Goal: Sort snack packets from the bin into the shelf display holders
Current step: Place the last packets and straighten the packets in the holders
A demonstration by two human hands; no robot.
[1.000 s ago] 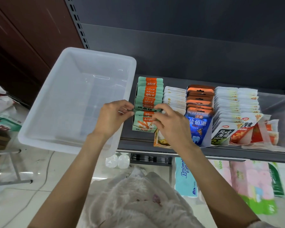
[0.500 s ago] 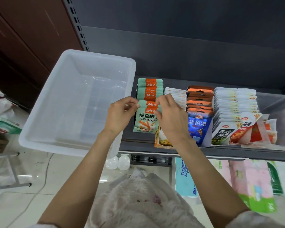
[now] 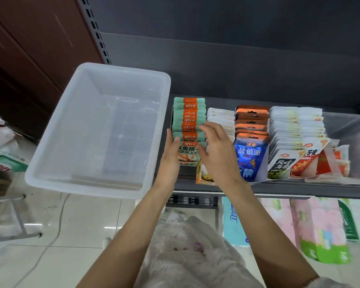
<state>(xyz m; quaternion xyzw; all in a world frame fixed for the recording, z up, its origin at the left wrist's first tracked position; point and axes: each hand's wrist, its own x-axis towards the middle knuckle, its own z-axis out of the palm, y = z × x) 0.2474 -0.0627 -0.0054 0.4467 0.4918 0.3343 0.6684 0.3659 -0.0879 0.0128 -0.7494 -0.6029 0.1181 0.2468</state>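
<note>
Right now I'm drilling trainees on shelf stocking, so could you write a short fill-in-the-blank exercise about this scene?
1. The clear plastic bin at the left of the shelf holds ____ packets.
2. The left hand and right hand flank the row of green-and-____ packets.
3. The front packet beside the right hand, printed with a white elephant, is ____ in colour.

Missing words: no; orange; blue

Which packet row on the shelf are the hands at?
The green-and-orange row, leftmost, next to the bin. The left hand and right hand flank its front packet; other rows untouched.
</note>
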